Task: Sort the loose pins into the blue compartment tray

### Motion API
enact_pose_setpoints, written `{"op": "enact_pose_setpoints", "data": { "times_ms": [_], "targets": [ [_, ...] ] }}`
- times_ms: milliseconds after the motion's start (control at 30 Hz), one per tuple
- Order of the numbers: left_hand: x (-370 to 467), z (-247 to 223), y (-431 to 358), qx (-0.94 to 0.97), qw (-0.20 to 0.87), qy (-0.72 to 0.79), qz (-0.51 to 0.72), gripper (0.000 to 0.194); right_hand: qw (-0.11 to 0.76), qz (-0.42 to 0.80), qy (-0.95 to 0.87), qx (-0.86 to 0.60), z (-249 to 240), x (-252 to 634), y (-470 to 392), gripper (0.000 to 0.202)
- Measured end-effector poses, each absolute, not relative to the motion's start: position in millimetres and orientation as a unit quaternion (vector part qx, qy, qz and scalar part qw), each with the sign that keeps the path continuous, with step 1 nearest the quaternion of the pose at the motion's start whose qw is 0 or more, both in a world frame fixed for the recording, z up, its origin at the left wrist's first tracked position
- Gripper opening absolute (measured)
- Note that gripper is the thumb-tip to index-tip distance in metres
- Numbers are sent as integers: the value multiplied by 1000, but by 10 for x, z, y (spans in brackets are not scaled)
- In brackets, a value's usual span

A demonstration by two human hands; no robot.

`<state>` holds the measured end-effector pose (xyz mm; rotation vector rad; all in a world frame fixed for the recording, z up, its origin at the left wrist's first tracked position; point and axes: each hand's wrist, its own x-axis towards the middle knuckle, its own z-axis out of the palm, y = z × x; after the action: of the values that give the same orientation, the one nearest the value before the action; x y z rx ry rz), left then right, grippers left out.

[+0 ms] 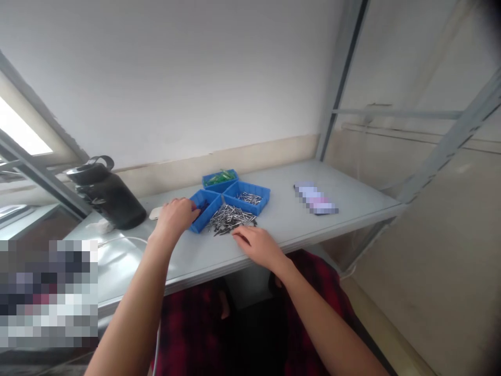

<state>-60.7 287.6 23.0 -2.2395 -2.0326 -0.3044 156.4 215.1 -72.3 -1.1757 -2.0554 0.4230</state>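
My left hand (176,216) reaches over the left blue bin (201,225), fingers curled down at its near left side; dark small pieces (203,208) lie inside. Whatever is between those fingertips is hidden. Beside the bins, a loose pile of silver and dark screw-like pieces (230,218) lies on the table. My right hand (256,244) rests at the pile's near right edge, thumb and fingers pinched together; anything held there is too small to make out. Similar silver pieces (249,198) fill part of the right blue bin (263,202). Green pieces (221,177) sit in the back blue bin (209,187).
A black bottle (113,201) stands at the left, with a white object (155,213) and a white cable (129,238) nearby. A phone (315,198) lies on the grey table (289,224) at the right. Metal frame posts (340,78) and a wall bound the table.
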Motion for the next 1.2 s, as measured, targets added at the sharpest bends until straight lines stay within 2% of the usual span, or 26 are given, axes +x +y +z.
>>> {"op": "enact_pose_setpoints", "data": {
  "times_ms": [100,333,433,533,667,833,1200],
  "targets": [
    [-501,212,2975,-729,83,-680,17,17,362,163,-800,-451,-716,1572,2147,21],
    [-529,156,2992,-719,58,-690,57,20,363,168,-799,-448,-696,1572,2135,21],
    [-504,225,2958,-717,83,-692,7,21,366,167,-799,-447,-706,1571,2142,20],
    [-302,332,2904,-740,126,-643,-150,27,363,160,-802,-446,-728,1567,2148,20],
    [144,374,2956,-786,87,-531,-305,28,355,143,-808,-448,-746,1554,2154,20],
    [356,186,3000,-812,2,-506,-293,37,353,134,-813,-443,-746,1545,2155,21],
    [-299,-522,2307,-776,-43,-573,-260,24,409,110,-769,-478,-806,1498,2239,18]
  ]
}}
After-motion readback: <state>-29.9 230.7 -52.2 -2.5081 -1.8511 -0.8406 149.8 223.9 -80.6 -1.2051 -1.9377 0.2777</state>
